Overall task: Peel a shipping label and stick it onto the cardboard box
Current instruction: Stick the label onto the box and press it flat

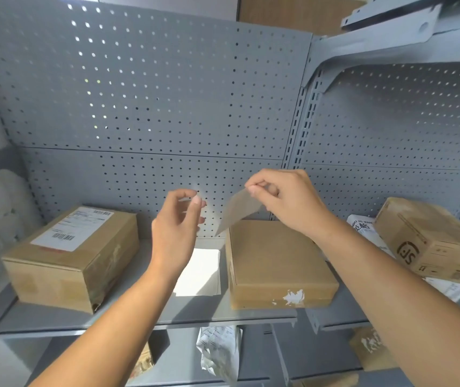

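Observation:
A plain flat cardboard box point(279, 261) lies on the grey shelf, centre right, with torn white scraps on its front face. My right hand point(284, 199) pinches the top corner of a tan, thin backing sheet point(240, 210), which hangs over the box's far left corner. My left hand point(178, 227) is raised to the left of it. Its thumb and fingertips are closed on a thin pale shipping label point(188, 199) seen almost edge-on. Behind my left hand, a white stack of labels point(205, 272) lies on the shelf.
A taller box point(69, 255) with a printed label on top stands at the left. Another printed box point(433, 247) and white mail bags lie at the right. A grey pegboard wall point(167, 93) backs the shelf. A crumpled paper point(217, 350) lies on the lower shelf.

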Available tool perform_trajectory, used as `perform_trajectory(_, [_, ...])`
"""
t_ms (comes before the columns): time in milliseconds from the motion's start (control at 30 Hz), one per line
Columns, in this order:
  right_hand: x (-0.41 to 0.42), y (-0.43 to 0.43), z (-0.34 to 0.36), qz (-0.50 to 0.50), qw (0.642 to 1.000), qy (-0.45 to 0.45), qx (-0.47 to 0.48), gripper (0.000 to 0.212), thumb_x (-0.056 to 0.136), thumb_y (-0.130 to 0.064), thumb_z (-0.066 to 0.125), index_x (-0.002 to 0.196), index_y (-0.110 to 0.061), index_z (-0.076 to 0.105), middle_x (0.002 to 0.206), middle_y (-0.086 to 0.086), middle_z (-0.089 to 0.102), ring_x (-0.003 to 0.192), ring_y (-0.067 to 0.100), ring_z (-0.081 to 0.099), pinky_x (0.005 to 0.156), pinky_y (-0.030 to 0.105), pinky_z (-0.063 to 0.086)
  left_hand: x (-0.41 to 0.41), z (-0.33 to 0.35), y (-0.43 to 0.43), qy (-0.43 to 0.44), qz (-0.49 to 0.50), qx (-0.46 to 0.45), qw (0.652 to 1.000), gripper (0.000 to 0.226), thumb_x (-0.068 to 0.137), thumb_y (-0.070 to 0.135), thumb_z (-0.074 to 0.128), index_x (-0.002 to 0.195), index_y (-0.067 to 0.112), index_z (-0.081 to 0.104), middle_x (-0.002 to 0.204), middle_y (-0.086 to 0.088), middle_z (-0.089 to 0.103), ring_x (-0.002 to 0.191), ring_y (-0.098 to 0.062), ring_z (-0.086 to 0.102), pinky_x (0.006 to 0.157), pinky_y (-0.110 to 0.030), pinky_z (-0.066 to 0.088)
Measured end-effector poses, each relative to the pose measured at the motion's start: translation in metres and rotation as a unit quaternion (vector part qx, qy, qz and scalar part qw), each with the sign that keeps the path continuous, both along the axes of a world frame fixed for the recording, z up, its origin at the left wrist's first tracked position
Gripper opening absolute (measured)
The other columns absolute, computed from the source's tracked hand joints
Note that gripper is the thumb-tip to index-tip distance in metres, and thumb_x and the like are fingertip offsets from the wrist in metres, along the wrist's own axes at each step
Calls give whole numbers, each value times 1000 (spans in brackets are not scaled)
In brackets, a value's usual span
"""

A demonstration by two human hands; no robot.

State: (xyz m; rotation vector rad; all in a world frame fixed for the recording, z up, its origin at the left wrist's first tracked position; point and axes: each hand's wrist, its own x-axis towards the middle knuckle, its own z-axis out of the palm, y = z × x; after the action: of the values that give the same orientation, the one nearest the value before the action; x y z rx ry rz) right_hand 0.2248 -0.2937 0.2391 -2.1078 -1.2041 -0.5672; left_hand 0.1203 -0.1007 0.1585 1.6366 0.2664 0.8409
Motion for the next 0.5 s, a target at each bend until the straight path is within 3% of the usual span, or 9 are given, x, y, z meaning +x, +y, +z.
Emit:
perform_trajectory(33, [-2, -1, -2, 10, 999, 11, 29, 10, 95, -15, 69, 99, -15, 79, 79, -17, 70, 63, 2, 65, 66, 15, 50, 3, 2, -1, 35, -52, -95, 994, 13, 99, 35, 63, 108, 27, 62, 105, -2, 76, 81, -21, 73, 72, -30, 56])
perform_trajectory(100, [-6, -3, -5, 27, 996, 20, 77, 12, 94, -11, 70, 102, -14, 79, 77, -19, 68, 55, 12, 63, 58, 21, 52, 6, 6, -4, 85, -169, -261, 947, 22, 97, 20, 68, 119, 21, 64, 114, -15, 73, 87, -32, 75, 72, -30, 59])
perform_trajectory(167, [-8, -6, -8, 38, 995, 8, 94, 14, 93, -7, 70, 104, -12, 77, 73, -23, 63, 52, 12, 62, 55, 19, 48, 6, 7, -5, 89, -238, -341, 905, 30, 95, 10, 69, 124, 14, 64, 113, -23, 74, 92, -39, 74, 73, -29, 62])
perform_trajectory(233, [-8, -10, -11, 43, 994, -3, 96, 16, 93, -4, 70, 105, -11, 77, 70, -20, 61, 52, 11, 62, 56, 16, 47, 8, 10, -9, 66, -261, -358, 894, 25, 94, 5, 67, 119, 9, 67, 109, -22, 76, 95, -38, 75, 75, -29, 62])
perform_trajectory(300, [-6, -16, -13, 43, 994, -4, 105, 17, 92, -2, 69, 105, -10, 76, 68, -10, 64, 52, 11, 63, 53, 23, 51, 10, 14, -13, 50, -259, -357, 896, 16, 94, 1, 64, 108, 6, 71, 102, -17, 79, 88, -27, 77, 72, -27, 62])
perform_trajectory(400, [-2, -26, -18, 36, 992, 9, 125, 18, 93, -2, 69, 105, -11, 77, 67, 7, 68, 53, 19, 66, 53, 40, 55, 15, 16, -19, 39, -238, -327, 914, 15, 93, -3, 63, 98, 6, 75, 90, -8, 81, 76, -15, 77, 65, -22, 59])
perform_trajectory(500, [2, -36, -23, 36, 993, 5, 116, 18, 93, -2, 69, 106, -11, 76, 68, 10, 68, 53, 29, 63, 53, 43, 52, 21, 13, -22, 43, -189, -279, 941, 17, 89, -2, 71, 92, 11, 81, 97, -11, 80, 85, -19, 74, 76, -25, 59])
